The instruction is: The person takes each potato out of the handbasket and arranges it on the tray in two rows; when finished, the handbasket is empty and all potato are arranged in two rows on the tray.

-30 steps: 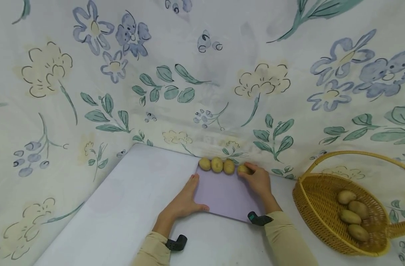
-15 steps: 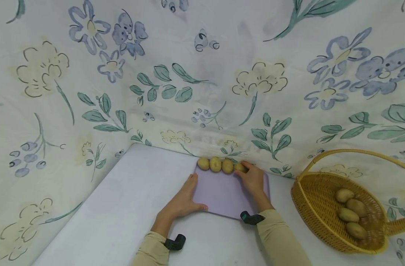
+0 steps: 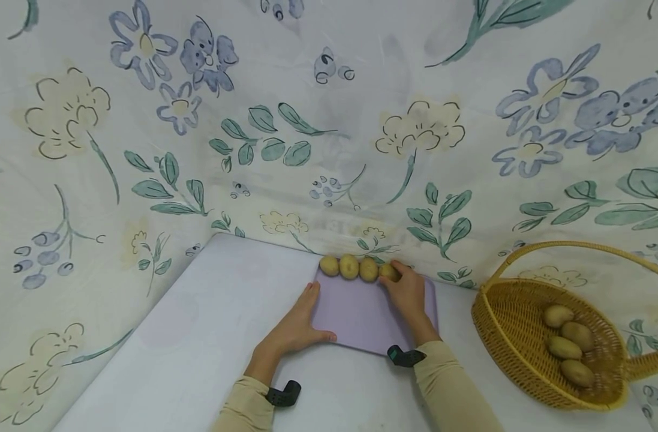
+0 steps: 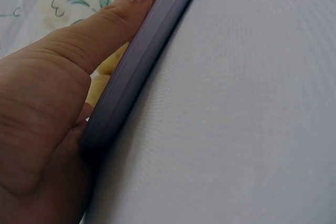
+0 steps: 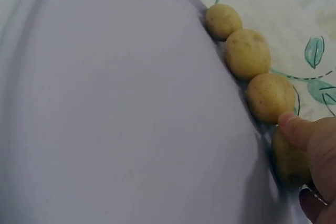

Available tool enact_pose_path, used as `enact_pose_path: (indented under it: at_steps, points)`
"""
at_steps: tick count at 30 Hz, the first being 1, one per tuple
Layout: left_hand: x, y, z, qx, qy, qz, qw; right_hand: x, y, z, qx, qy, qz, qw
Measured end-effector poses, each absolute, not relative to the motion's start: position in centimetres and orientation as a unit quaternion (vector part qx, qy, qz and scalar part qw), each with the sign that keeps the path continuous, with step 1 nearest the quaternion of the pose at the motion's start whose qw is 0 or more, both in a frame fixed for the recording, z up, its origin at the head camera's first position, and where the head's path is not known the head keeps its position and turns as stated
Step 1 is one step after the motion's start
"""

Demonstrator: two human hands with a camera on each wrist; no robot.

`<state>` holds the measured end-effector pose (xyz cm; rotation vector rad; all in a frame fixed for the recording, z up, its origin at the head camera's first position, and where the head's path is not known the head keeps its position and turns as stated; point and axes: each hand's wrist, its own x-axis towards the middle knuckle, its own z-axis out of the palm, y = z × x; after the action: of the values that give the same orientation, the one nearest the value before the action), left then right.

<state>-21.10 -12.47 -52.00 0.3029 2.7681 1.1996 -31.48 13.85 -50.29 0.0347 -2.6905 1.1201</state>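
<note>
Potatoes (image 3: 349, 267), 3 of them, line far edge of tray (image 3: 355, 312) from its far L corner. RH (image 3: 409, 294) pinches 4th potato (image 3: 388, 273) at row's R end; hard to tell behind fingers if it's fully down. LH (image 3: 295, 324), apart from RH, lies w/ fingers along tray's L edge, thumb on near edge. Looks approx. halfway: 4 more potatoes (image 3: 564, 347) left in basket (image 3: 512, 312), R of tray.

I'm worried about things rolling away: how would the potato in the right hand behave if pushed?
The potato looks rounded, so it would probably roll if pushed free of the right hand. The purple board looks smooth, so the potato may slide too. No dents show on its visible skin, so it's likely firm.
</note>
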Motion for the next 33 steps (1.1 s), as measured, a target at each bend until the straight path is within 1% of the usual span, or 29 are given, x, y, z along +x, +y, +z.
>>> enact_pose_path:
  at_steps: [10, 17, 25, 28, 33]
  points:
    - [-21.2, -12.5, -52.0, 0.099, 0.911, 0.397, 0.058, -31.2, 14.1, -50.2, 0.023, -0.916, 0.377, 0.135]
    - [-21.1, -12.5, -51.9, 0.099, 0.908, 0.403, 0.056, -30.8, 15.0, -49.6, 0.004, -0.905, 0.409, 0.116]
    - [-21.2, -12.5, -51.8, 0.101, 0.913, 0.392, 0.058, -29.7, 17.1, -47.8, -0.025, -0.892, 0.437, 0.115]
    - [-21.2, -12.5, -51.8, 0.101, 0.912, 0.394, 0.059, -29.3, 18.3, -47.0, -0.026, -0.887, 0.449, 0.108]
    - [-21.1, -12.3, -51.8, 0.101, 0.910, 0.397, 0.060, -28.0, 20.8, -45.1, -0.061, -0.863, 0.492, 0.092]
